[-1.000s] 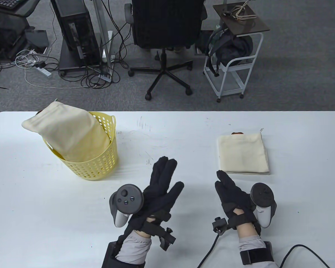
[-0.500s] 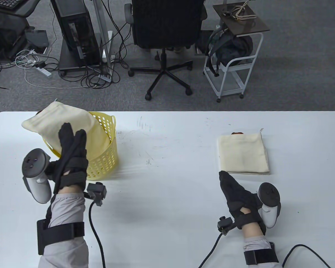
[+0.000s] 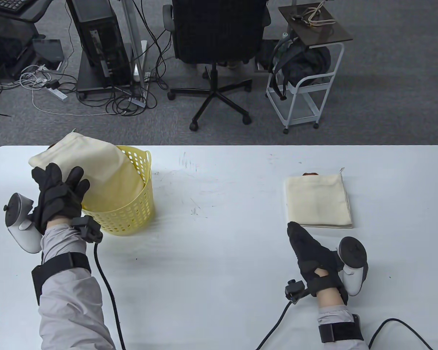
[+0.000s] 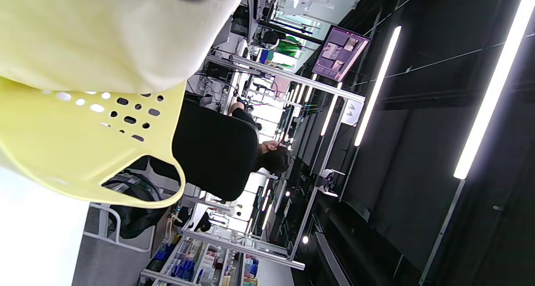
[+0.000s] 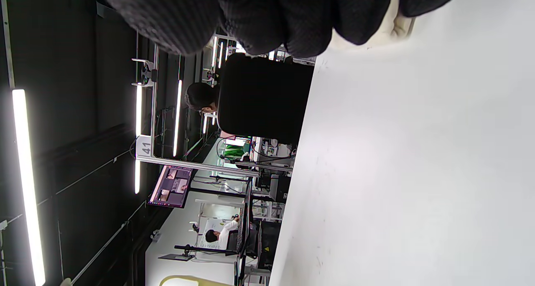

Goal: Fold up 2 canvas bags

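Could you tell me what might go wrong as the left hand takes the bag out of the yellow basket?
1. The unfolded canvas bag drapes over the rim of the light yellow basket. If the left hand pulls it sideways, the basket may tip or slide.
2. The basket stands near the far left corner of the table, so a drag could push it off.
3. The right hand rests just short of the folded canvas bag; a careless move could disturb that fold.

Fingers point(image 5: 267, 14): gloved, hanging in at the top edge.
Bag point(image 5: 395, 24): cream corner just past the fingertips.
Table point(image 5: 418, 173): white, below the fingers.
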Demonstrator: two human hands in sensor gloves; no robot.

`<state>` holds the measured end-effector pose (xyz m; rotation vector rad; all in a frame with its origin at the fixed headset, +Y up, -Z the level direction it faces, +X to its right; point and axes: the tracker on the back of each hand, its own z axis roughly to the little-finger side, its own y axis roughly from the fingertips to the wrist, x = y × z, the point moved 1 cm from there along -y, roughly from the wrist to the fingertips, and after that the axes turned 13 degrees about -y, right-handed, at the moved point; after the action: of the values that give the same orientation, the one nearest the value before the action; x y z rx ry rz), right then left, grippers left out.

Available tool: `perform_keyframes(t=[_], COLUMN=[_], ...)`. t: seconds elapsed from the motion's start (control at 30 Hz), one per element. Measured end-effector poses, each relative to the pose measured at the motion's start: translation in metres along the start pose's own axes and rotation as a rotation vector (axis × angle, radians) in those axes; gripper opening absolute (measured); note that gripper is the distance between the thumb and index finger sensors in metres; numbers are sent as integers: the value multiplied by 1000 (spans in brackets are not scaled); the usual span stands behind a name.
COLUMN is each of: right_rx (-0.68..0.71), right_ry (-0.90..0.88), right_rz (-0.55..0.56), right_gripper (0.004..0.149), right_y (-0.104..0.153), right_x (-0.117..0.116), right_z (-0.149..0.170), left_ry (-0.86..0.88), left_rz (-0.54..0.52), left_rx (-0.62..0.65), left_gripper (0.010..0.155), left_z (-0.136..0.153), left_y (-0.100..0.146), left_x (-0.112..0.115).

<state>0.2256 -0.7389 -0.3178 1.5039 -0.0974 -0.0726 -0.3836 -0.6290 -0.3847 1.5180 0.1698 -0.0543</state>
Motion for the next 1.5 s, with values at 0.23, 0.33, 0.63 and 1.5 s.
perform_keyframes(t=[0.23, 0.33, 0.63, 1.5], right_rx=[-1, 0, 13, 146], right_ry=[-13, -10, -26, -82], right_rz=[-3, -9, -20, -210], right_gripper=[62, 62, 62, 67], right_y=[-1, -1, -2, 8], right_x=[1, 0, 0, -34], right_z=[0, 0, -2, -23], left_ry=[-25, -84, -140, -60], left_rz=[-47, -86, -76, 423], left_rx=[39, 8, 32, 596], left_gripper=[66, 78, 61, 58], left_z=[10, 9, -13, -145], left_y=[0, 2, 13, 128], left_x=[4, 5, 22, 108])
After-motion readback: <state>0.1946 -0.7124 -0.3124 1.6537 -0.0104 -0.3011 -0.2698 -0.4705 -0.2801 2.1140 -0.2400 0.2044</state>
